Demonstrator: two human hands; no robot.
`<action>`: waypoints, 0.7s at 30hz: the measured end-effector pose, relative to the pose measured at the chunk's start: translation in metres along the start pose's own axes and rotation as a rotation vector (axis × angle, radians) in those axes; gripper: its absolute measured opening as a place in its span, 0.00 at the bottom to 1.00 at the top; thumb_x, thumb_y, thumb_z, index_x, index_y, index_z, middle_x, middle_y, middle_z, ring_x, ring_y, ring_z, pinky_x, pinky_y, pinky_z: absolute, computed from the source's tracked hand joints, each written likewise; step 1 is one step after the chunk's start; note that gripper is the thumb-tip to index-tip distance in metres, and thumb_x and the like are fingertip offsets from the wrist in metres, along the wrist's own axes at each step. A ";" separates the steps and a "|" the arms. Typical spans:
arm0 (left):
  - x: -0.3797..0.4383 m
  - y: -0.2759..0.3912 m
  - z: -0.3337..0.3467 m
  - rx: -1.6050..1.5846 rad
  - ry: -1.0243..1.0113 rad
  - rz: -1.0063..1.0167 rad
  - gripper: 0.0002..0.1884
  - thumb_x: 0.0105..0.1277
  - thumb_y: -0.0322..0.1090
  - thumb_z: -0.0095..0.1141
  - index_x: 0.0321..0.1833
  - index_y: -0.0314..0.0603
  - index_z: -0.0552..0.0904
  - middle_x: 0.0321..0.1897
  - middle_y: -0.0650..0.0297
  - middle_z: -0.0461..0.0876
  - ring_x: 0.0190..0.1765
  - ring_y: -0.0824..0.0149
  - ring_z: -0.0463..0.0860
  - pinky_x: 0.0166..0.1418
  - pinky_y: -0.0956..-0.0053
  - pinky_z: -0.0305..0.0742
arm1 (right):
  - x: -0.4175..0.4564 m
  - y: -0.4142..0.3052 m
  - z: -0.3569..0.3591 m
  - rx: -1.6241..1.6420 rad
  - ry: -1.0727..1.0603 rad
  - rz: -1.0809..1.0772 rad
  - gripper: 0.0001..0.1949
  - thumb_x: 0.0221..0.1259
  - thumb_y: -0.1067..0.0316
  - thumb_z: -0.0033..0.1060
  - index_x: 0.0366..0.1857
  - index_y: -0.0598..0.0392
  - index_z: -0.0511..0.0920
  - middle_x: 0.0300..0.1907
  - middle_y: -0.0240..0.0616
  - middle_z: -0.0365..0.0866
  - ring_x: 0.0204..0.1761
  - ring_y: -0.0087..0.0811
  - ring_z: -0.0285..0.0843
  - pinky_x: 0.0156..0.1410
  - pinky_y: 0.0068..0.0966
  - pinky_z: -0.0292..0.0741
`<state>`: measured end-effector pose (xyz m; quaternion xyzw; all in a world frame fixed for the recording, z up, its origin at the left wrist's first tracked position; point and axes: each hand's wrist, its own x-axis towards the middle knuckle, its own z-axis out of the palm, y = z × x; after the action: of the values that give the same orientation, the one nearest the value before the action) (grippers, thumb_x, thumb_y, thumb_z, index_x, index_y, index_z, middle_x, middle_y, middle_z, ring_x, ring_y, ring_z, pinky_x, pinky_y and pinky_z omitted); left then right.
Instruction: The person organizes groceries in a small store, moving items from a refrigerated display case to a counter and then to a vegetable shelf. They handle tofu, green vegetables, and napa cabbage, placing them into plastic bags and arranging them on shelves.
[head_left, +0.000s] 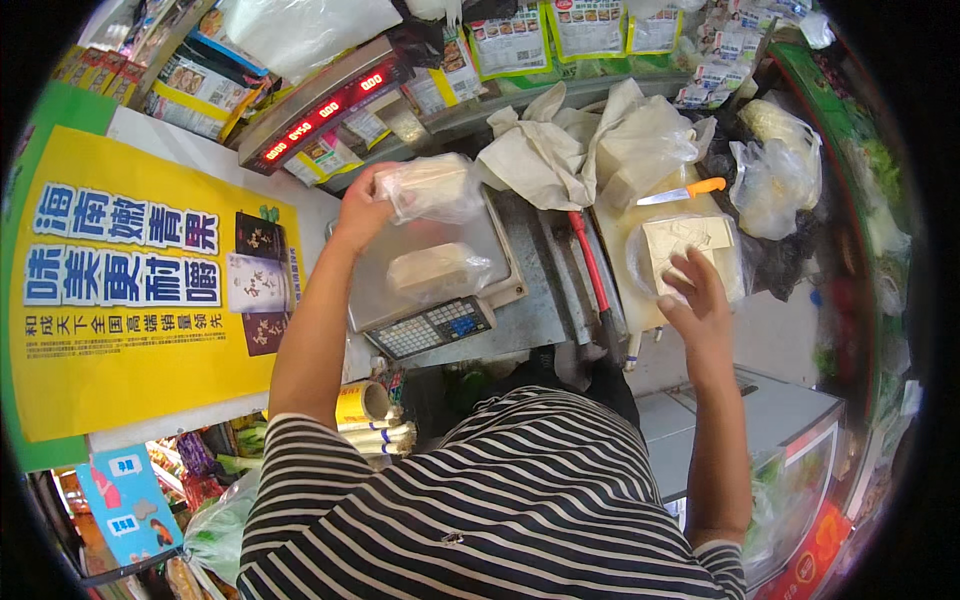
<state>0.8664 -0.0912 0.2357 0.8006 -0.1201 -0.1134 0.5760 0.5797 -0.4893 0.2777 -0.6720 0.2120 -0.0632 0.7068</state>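
My left hand (369, 206) grips one end of a clear plastic bag with a pale block (431, 184) in it, over the back of a metal weighing scale (367, 292). Another bagged pale block (435, 270) lies on the scale's plate, nearer me. My right hand (697, 292) is over a stack of pale, flat sheets or slabs (664, 236) on a cutting board (641, 319), its fingers apart; whether the fingertips touch the stack I cannot tell. Behind the stack lies a knife with an orange handle (706, 186).
A crumpled pale cloth (536, 157) and plastic bags (645, 142) lie behind the board. A red-handled tool (589, 259) lies between scale and board. More filled bags (776, 180) are at the right. The scale's lit display (322, 112) stands at the back left.
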 end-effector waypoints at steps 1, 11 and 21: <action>0.004 -0.022 -0.016 0.015 0.010 -0.027 0.29 0.54 0.28 0.74 0.62 0.42 0.79 0.53 0.64 0.84 0.55 0.68 0.82 0.61 0.71 0.76 | -0.006 0.013 -0.010 0.006 0.051 0.067 0.37 0.60 0.74 0.66 0.75 0.59 0.61 0.69 0.48 0.70 0.67 0.40 0.73 0.64 0.34 0.77; -0.009 -0.114 -0.052 0.648 -0.253 -0.036 0.41 0.50 0.31 0.76 0.71 0.41 0.74 0.62 0.56 0.81 0.66 0.58 0.78 0.72 0.67 0.69 | -0.130 0.110 -0.091 0.080 0.447 0.302 0.32 0.63 0.76 0.63 0.73 0.60 0.64 0.66 0.45 0.73 0.61 0.36 0.78 0.62 0.30 0.78; 0.013 0.059 0.230 0.793 -0.723 0.430 0.29 0.66 0.41 0.65 0.68 0.37 0.76 0.66 0.50 0.78 0.68 0.51 0.77 0.74 0.60 0.69 | -0.214 0.101 -0.117 0.158 0.633 0.065 0.34 0.62 0.64 0.72 0.71 0.57 0.67 0.64 0.44 0.75 0.60 0.33 0.77 0.61 0.31 0.80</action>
<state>0.8010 -0.3196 0.2200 0.8233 -0.5027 -0.2063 0.1641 0.3221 -0.5079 0.2243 -0.5547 0.4370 -0.2627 0.6575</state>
